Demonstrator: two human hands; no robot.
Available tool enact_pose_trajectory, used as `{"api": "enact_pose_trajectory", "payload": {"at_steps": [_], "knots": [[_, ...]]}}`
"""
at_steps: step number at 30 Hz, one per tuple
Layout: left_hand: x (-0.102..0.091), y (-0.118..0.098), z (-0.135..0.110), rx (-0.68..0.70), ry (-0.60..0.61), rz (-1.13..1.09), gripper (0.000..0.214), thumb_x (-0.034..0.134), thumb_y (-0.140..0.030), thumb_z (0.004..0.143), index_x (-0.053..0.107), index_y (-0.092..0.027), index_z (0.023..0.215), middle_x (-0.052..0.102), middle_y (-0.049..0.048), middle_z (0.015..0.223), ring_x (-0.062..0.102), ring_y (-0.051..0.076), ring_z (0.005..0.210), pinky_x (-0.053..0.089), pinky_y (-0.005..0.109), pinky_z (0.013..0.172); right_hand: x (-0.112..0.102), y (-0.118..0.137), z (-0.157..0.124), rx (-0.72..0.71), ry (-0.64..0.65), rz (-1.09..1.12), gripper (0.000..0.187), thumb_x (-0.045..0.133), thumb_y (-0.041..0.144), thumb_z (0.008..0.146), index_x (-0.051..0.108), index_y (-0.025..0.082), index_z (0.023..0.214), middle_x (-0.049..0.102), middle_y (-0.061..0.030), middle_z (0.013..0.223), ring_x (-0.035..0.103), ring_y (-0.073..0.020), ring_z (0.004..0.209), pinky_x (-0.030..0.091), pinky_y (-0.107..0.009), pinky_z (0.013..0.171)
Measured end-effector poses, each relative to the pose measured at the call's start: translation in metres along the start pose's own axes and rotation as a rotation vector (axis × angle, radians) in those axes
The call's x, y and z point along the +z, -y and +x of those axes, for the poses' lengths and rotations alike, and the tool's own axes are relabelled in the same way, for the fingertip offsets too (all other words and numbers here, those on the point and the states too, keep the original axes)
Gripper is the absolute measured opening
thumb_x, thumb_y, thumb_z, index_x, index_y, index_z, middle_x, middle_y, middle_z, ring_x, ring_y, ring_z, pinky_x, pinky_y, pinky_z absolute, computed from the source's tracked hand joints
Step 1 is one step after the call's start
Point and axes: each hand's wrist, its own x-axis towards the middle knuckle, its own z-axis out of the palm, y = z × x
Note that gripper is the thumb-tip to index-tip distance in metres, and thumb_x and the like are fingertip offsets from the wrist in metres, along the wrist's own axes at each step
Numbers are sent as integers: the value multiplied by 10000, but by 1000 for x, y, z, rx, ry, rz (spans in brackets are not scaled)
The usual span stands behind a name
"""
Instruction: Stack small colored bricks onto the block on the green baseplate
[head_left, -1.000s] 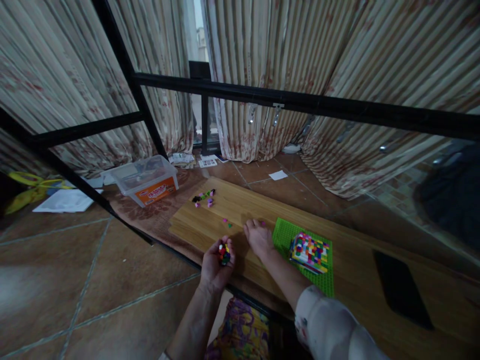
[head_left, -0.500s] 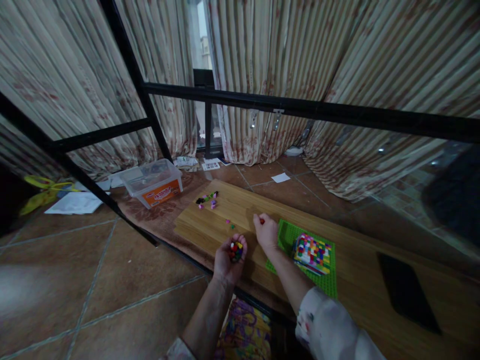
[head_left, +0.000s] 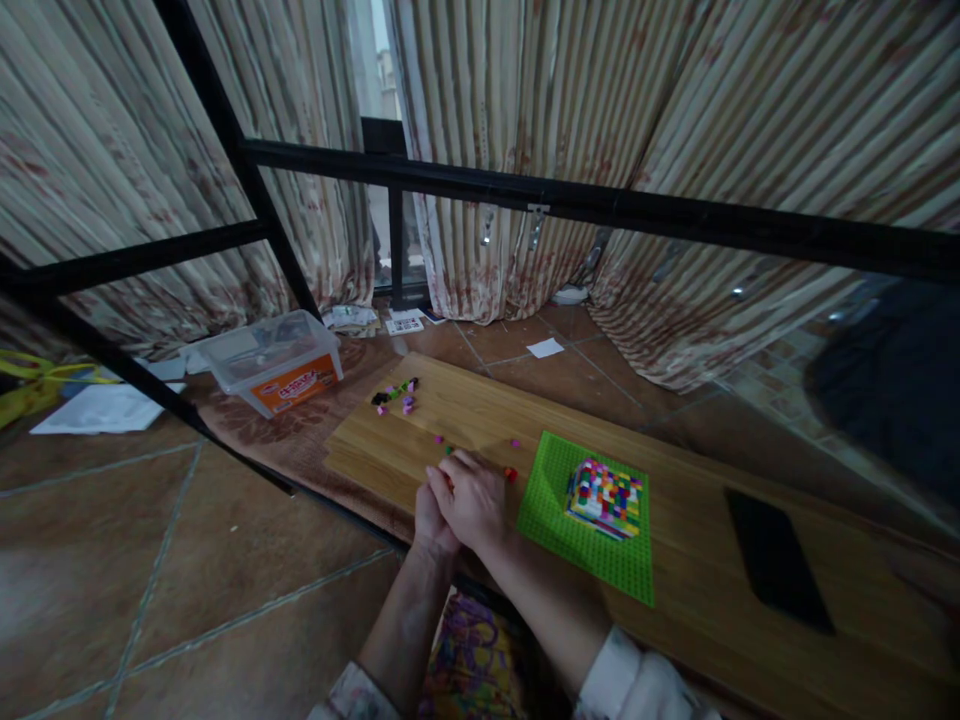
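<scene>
My left hand (head_left: 433, 518) is cupped low over the wooden board's near edge, around small toy bricks that my other hand now mostly covers. My right hand (head_left: 477, 498) lies across it, fingers curled down into the left palm; what they pinch is hidden. Just right of my hands are red-orange bricks (head_left: 511, 474) and a pink brick (head_left: 515, 442). Another pink brick (head_left: 439, 439) and a green brick (head_left: 449, 450) lie beyond my fingers. Further right, a block of multicoloured bricks (head_left: 606, 495) stands on a green baseplate (head_left: 551, 530).
Black, green and pink pieces (head_left: 395, 394) lie at the board's (head_left: 465, 400) far left end. Beyond is a clear plastic box (head_left: 274, 365) with an orange label. A dark flat slab (head_left: 780, 560) rests at the right. Black metal rails (head_left: 450, 180) cross before the curtains.
My right hand has moved left from beside the baseplate onto my left hand, covering its bricks. Red-orange bricks and a pink one now show on the board where it was. The view has shifted slightly.
</scene>
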Motion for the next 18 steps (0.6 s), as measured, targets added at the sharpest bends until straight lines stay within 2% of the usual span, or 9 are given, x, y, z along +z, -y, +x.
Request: {"api": "enact_pose_trajectory", "payload": {"at_steps": [4, 6, 7, 8, 10, 12, 14, 18], "knots": [[4, 3, 0, 6, 3, -31, 274, 422, -194, 888, 611, -127, 701, 612, 28, 669, 616, 110, 643, 518, 198, 642, -6, -4, 7, -23, -87, 169, 244, 415, 295, 935, 606, 206, 812, 628, -29, 852, 561, -139, 881, 381, -219, 790], [7, 3, -1, -29, 1, -69, 259, 414, -173, 890, 624, -114, 751, 627, 43, 705, 628, 112, 663, 527, 207, 653, -10, -19, 16, 68, -125, 167, 244, 376, 280, 947, 605, 199, 935, 628, -47, 944, 557, -143, 937, 385, -229, 832], [7, 2, -3, -47, -8, -97, 251, 411, -164, 890, 629, -106, 779, 635, 52, 724, 634, 114, 678, 534, 218, 665, -12, -31, 22, 169, -149, 109, 245, 374, 272, 944, 598, 188, 997, 621, -67, 992, 555, -155, 960, 389, -243, 842], [7, 1, -4, -59, -22, -126, 248, 409, -159, 892, 633, -99, 803, 640, 59, 737, 638, 116, 687, 541, 227, 672, -13, -43, 27, 280, -132, 14, 253, 405, 281, 929, 582, 171, 1073, 606, -96, 1051, 546, -182, 999, 390, -270, 855], [6, -4, -9, -65, -59, -166, 251, 407, -160, 896, 637, -90, 826, 643, 67, 743, 640, 115, 684, 551, 238, 667, -13, -68, 36, 432, 19, -204, 317, 437, 310, 911, 552, 155, 1163, 574, -137, 1126, 534, -222, 1037, 392, -317, 863], [4, -9, -13, -65, -89, -163, 253, 411, -162, 898, 641, -84, 826, 643, 72, 739, 639, 114, 670, 557, 240, 650, -10, -85, 38, 441, 98, -244, 275, 487, 308, 886, 608, 148, 1075, 589, -140, 1086, 547, -233, 1013, 397, -325, 851], [2, -14, -16, -70, -103, -148, 254, 416, -164, 897, 643, -83, 818, 646, 78, 745, 639, 115, 658, 560, 244, 636, -6, -92, 34, 416, 148, -247, 220, 502, 294, 877, 641, 157, 979, 603, -124, 1048, 561, -220, 979, 402, -315, 840], [-2, -23, -23, -45, -109, -117, 250, 418, -159, 894, 645, -85, 820, 650, 75, 742, 639, 120, 645, 560, 253, 614, -3, -84, 13, 363, 203, -249, 232, 462, 311, 899, 639, 168, 944, 598, -109, 1052, 550, -206, 999, 396, -295, 856]]}}
